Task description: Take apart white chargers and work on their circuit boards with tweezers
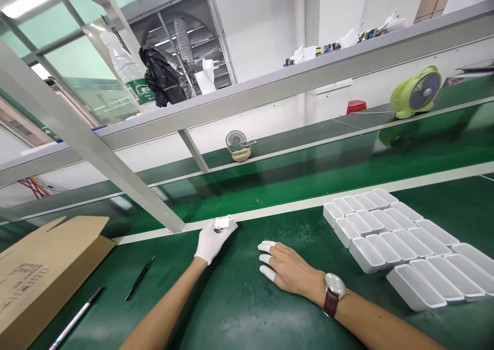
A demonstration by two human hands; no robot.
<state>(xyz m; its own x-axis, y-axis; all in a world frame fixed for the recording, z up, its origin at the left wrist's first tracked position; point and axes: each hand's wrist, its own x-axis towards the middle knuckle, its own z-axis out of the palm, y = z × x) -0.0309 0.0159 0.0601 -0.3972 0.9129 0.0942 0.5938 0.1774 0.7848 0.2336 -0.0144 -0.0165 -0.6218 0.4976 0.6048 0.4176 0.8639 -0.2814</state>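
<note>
My left hand point(211, 240), in a white glove, reaches forward to the white strip at the far edge of the green work surface and is closed on a small white part point(223, 223). My right hand point(286, 267) lies flat on the green mat with fingers stretched out, white finger cots on three fingertips, and a brown-strapped wristwatch point(334, 289) on the wrist. It holds nothing. To its right lie rows of several white plastic trays point(389, 242).
An open cardboard box point(42, 267) sits at the left. Two dark pens point(139, 278) lie on the mat beside it. A metal frame post point(116, 170) slants down just left of my left hand. A small fan point(237, 145) and a green fan point(417, 91) stand beyond the conveyor.
</note>
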